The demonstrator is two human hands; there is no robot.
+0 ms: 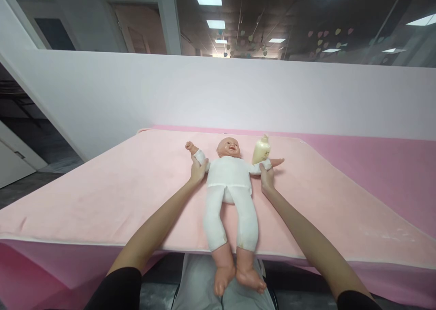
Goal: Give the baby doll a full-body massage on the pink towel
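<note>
A baby doll [229, 176] with a white cloth body lies face up, its head toward the wall and its feet hanging past the front edge of the pink table cover. My left hand [198, 169] is closed around the doll's arm on the left, at the white sleeve. Around the arm on the right, my right hand [267, 176] grips the sleeve below the doll's bare hand. Both doll arms are spread outward. Just behind the right-hand arm stands a pale yellow bottle [261, 150], its lower part hidden by that arm.
A light pink blanket [102, 196] covers most of the table, with a darker pink surface [374, 174] showing at right. A white wall [238, 92] rises behind, topped by glass. My legs [204, 282] are under the table's front edge.
</note>
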